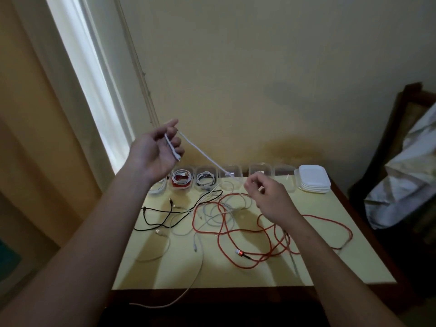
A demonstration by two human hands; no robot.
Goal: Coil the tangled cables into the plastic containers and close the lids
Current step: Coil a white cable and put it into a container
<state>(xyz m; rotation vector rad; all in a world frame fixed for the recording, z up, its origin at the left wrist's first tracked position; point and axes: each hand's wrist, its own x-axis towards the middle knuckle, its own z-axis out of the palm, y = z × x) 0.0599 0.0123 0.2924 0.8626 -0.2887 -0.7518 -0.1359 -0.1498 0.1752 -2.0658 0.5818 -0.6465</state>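
Note:
My left hand (pixel 155 149) is raised above the table's far left and pinches the plug end of a white cable (pixel 205 154). That cable runs taut down to my right hand (pixel 266 197), whose curled fingers pinch it above the tangle. On the pale yellow table (pixel 318 267) lie a long red cable (pixel 247 234), a black cable (pixel 165 213) and several white cables (pixel 212 215), all mixed together. A row of clear plastic containers (pixel 259 172) lines the far edge; those at the left hold coiled cables (pixel 181 179).
A stack of white lids (pixel 312 179) sits at the table's far right corner. One white cable (pixel 188 289) hangs over the near edge. A dark chair with crumpled cloth (pixel 405 166) stands at the right, a window with a curtain (pixel 77 90) at the left.

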